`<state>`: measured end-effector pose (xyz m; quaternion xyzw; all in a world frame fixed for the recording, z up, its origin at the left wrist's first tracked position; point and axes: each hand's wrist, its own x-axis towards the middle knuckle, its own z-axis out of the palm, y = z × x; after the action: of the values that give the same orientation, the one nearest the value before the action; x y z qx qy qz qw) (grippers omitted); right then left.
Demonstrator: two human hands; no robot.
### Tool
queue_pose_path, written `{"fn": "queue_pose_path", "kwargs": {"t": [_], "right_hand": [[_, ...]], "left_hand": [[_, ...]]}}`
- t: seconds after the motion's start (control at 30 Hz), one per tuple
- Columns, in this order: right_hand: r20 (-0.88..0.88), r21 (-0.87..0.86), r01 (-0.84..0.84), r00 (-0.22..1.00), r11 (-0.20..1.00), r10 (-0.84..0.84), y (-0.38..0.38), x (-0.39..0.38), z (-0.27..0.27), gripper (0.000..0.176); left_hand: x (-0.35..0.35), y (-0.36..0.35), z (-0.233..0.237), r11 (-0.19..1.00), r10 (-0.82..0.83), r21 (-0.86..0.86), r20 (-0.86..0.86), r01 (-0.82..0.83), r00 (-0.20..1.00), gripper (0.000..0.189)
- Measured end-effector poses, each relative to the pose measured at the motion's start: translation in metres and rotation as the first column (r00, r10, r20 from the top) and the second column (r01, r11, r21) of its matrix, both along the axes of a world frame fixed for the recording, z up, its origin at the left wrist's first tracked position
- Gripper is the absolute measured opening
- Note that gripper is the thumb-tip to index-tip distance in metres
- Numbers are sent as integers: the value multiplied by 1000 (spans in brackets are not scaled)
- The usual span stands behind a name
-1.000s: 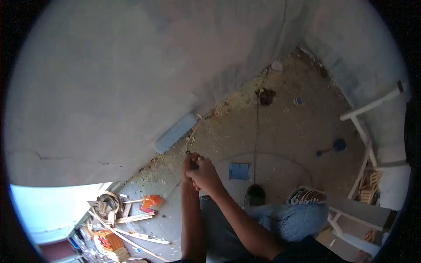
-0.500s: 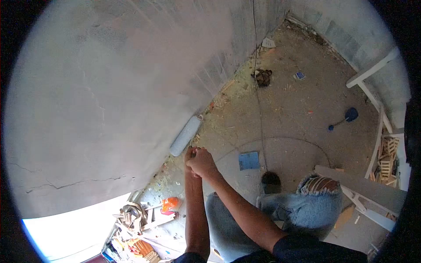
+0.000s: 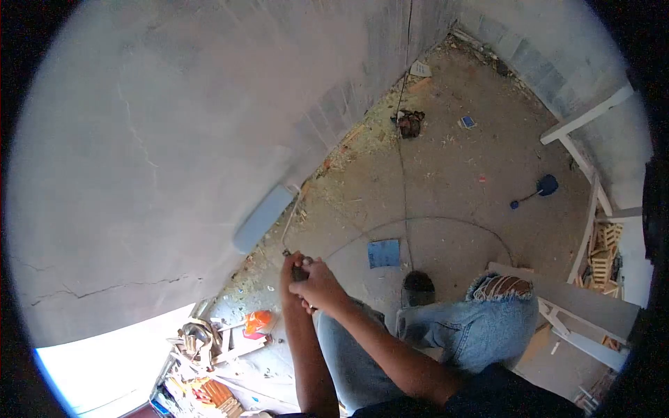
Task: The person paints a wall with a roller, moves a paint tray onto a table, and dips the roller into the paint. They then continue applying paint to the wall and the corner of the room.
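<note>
Your left hand (image 3: 288, 279), right hand (image 3: 323, 287): fingers clamped round roller handle (image 3: 300, 272) | blue-grey roller (image 3: 265, 219) against wall (image 3: 174, 153) | blue sheet (image 3: 384, 253) on floor (image 3: 446, 181)

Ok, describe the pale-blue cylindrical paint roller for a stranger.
Find the broad grey wall. Near its lower edge, beyond the bare hands, is the long pale-blue paint roller on a thin bent rod. Unlike the flat blue square on the dusty floor, it's rounded.
</note>
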<state>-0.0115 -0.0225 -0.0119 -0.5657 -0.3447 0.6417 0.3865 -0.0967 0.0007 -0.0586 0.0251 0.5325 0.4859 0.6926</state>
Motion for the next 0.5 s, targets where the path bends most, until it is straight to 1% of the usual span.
{"fn": "queue_pose_path", "kwargs": {"t": [0.03,0.07,0.1,0.13,0.2,0.23,0.27,0.3,0.33,0.37,0.4,0.43,0.5], "right_hand": [[-109,-52,19,994,998,-24,-6,-5,7,16],[-215,-104,33,975,994,-55,-7,-7,18,15],[-230,-178,12,972,984,-53,6,-4,17,19],[-248,-200,-43,969,979,-8,20,-6,3,21],[-286,-235,-145,955,961,74,47,-14,-42,26],[-215,-254,-286,948,924,235,54,-18,-46,32],[-132,-168,-218,972,961,197,48,-22,-51,29],[-53,-89,-154,987,984,150,30,-26,-43,27],[-7,-52,-106,994,993,106,15,-30,-36,29],[2,-39,-61,998,997,61,5,-37,-32,31],[5,-37,-39,999,999,40,2,-44,-31,33],[-23,-84,-54,998,995,52,8,-47,-30,35],[-152,-209,-196,974,958,167,37,-38,-31,44]], "left_hand": [[12,-5,18,996,83,-21,-144,-87,986,25],[1,0,17,998,22,-50,-24,-23,999,24],[-9,6,17,996,-43,-75,93,50,995,23],[-17,14,0,995,-46,-79,171,60,984,22],[-28,33,-38,993,-62,-78,323,92,944,20],[-29,34,-44,990,-45,-125,198,70,979,18],[-35,29,-50,997,-22,-69,201,37,979,17],[-36,16,-36,1000,5,-28,209,1,978,16],[-37,-1,-25,999,40,3,217,-41,975,15],[-48,-9,-19,988,-110,138,339,66,934,14],[-45,-15,-22,978,-119,195,209,78,971,14],[-44,-19,-22,963,-121,248,66,101,990,14],[-42,-13,-20,915,-101,359,-233,182,967,14]]}}
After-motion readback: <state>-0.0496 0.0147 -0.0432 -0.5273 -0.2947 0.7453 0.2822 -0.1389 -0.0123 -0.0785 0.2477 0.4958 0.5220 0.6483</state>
